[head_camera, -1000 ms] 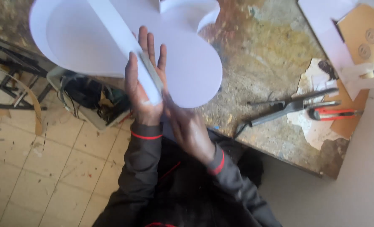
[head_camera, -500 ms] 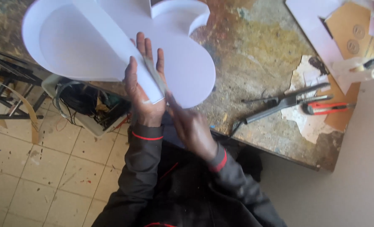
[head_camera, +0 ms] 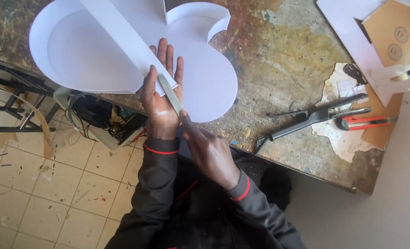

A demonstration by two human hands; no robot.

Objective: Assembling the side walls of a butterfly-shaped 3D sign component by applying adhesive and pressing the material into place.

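A large white curved board shape [head_camera: 94, 50] with raised white rims lies on the worn workbench [head_camera: 283, 60] and hangs over its near edge. My left hand [head_camera: 161, 94] lies flat, fingers spread, against the end of a white strip that runs diagonally across the shape. My right hand [head_camera: 209, 150] grips a narrow metal blade or ruler [head_camera: 169, 94], which lies along my left palm at the strip's end. Both sleeves are dark with red cuffs.
On the bench to the right lie a long black metal tool [head_camera: 313, 117], a red utility knife [head_camera: 364, 122], torn white paper and brown cardboard [head_camera: 391, 32]. Under the bench edge sits a bin of black cables [head_camera: 96, 117]. A metal frame [head_camera: 11, 97] stands on the tiled floor at left.
The view has shifted a little. My hands stay at the strip's end, with the blade held along my left palm; no clear change in grip.
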